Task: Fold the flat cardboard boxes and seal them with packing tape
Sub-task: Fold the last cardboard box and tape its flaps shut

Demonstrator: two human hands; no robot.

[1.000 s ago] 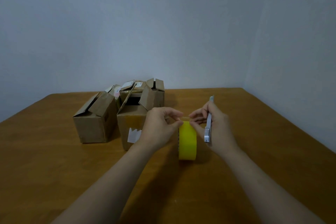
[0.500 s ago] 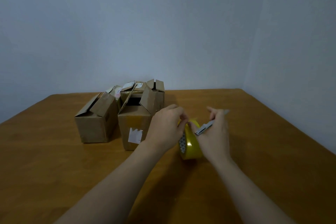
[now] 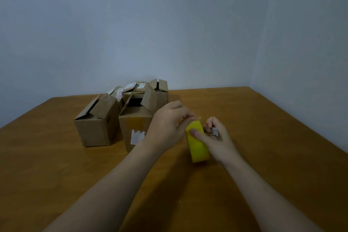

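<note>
A yellow roll of packing tape (image 3: 198, 145) stands on edge on the wooden table (image 3: 263, 137), between my two hands. My left hand (image 3: 167, 126) pinches the loose tape end at the top of the roll. My right hand (image 3: 216, 137) grips a small grey cutter (image 3: 215, 131), and its thumb presses on the roll's yellow face. To the left stand folded cardboard boxes: one with a white label (image 3: 134, 130) and open top flaps, another (image 3: 97, 122) beside it with flaps half down.
More small cardboard boxes (image 3: 158, 88) crowd behind the front two, near the wall. The table's right edge runs close to the side wall. Bare wood lies in front of and to the right of my hands.
The roll has turned so its yellow face points toward me. My right hand swung the cutter down behind the roll, and its thumb came onto the tape. My left hand stayed at the roll's top.
</note>
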